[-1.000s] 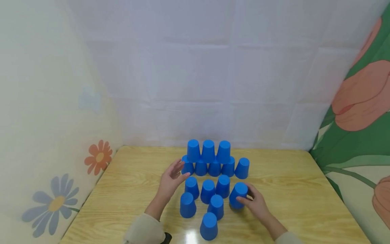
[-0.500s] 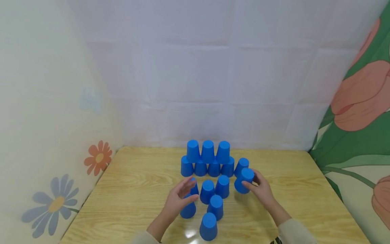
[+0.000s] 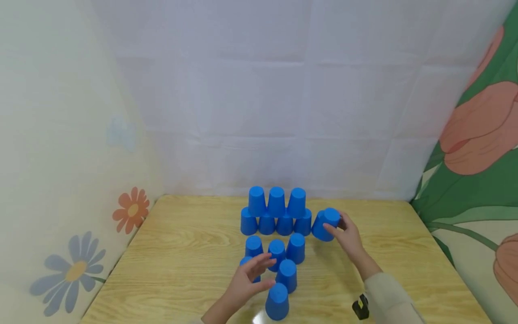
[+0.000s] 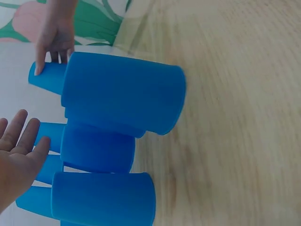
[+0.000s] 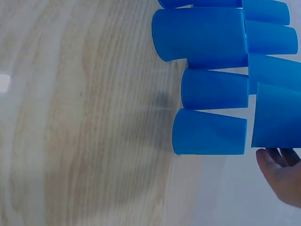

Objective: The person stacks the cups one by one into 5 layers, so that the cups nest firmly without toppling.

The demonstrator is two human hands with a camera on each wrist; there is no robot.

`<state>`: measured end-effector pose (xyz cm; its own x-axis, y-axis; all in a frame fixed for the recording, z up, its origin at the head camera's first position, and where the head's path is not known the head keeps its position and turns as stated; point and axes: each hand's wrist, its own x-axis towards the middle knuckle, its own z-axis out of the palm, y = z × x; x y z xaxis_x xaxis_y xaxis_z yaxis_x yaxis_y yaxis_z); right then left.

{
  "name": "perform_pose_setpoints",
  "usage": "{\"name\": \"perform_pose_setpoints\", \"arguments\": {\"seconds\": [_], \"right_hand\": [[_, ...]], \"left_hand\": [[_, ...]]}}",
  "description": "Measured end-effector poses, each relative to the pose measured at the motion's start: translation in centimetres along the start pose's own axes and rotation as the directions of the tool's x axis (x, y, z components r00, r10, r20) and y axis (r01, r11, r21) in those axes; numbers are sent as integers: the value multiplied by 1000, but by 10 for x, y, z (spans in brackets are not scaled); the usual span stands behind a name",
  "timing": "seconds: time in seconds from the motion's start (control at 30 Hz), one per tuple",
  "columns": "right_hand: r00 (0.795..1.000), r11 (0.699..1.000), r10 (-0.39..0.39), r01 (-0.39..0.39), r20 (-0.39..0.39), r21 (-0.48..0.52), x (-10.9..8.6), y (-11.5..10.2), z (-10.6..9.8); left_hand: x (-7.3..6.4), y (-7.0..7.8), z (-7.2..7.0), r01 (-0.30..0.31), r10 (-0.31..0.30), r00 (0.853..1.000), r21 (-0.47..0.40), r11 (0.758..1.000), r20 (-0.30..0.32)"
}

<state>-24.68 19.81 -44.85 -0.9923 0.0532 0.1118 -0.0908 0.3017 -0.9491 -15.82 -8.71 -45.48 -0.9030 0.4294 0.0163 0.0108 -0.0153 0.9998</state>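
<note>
My right hand (image 3: 349, 236) grips an upside-down blue cup (image 3: 331, 221) between thumb and fingers. That cup is raised at the back right and overlaps the last cup (image 3: 316, 224) of the back row in the head view. In the right wrist view the held cup (image 5: 280, 117) appears higher than the bottom-row cup (image 5: 210, 132). My left hand (image 3: 245, 285) holds nothing; its fingers are spread over the front cups, with the thumb close to the frontmost cup (image 3: 277, 303). It partly hides a cup (image 3: 245, 261) at the front left.
Behind, three upside-down cups (image 3: 277, 201) stand on a bottom row of several cups (image 3: 266, 224). Several single cups, among them one on the right (image 3: 296, 248), stand in front on the wooden table (image 3: 190, 252). A white cloth (image 3: 243, 99) hangs behind the table.
My right hand has lifted its cup off the table and carried it back and right to the end of the back row. My left hand has come forward toward me and right, over the front cups.
</note>
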Motion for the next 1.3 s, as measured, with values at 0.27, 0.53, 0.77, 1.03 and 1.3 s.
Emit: {"name": "perform_pose_setpoints", "arguments": {"seconds": [0.27,0.53,0.77,1.03,1.3], "right_hand": [[1000,999,-26,25,-15,-31,18,-4,1],[999,999,32,-32,5,-16,33,-8,8],[996,995,86,-86,0,-50,44,-16,13],[993,992,115,-115,-7,-58,54,-17,18],[991,989,136,-136,-9,-56,60,-16,20]], "left_hand": [[-4,-9,6,21,-20,999,-45,999,37],[-7,-15,11,78,-75,996,-49,996,57],[-8,-21,12,101,-99,992,-15,995,71],[-9,-33,11,111,-110,990,-7,994,94],[-8,-40,9,173,-172,981,-7,985,91]]}}
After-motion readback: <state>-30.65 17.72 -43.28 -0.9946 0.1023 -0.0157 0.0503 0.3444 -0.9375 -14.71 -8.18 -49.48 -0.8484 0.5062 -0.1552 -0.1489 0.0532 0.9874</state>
